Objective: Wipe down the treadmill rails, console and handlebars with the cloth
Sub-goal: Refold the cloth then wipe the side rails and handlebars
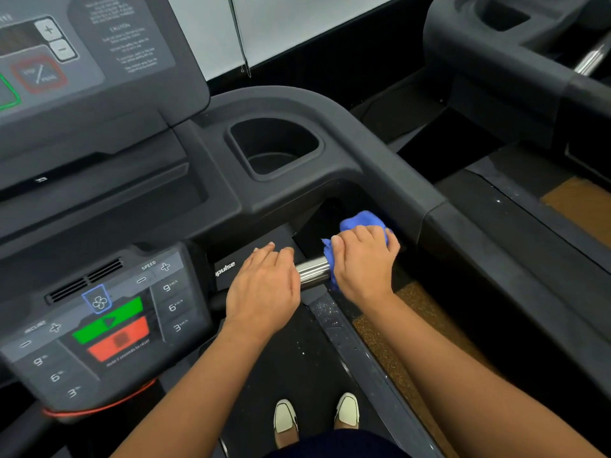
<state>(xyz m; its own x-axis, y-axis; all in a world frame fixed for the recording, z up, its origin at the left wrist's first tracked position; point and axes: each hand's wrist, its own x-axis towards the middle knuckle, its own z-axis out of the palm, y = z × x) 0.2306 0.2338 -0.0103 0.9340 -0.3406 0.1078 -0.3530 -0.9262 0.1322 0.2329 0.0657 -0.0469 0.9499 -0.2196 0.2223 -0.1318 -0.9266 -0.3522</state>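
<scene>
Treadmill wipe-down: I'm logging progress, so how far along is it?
Nothing shows as finished; no surface looks visibly wiped. In hand: the right hand wraps the crumpled blue cloth around the shiny chrome handlebar, while the left hand grips the same bar. Apparently left: the dark button console and the speckled side rail.

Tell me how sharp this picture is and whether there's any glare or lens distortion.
Head view: the hands, left and right, the blue cloth and the chrome handlebar are fairly sharp; the console keypad and upper display panel at left are smeared, text unreadable. Bright streak highlights on the chrome bar. Wide-angle bending curves the treadmill frame toward the edges.
</scene>
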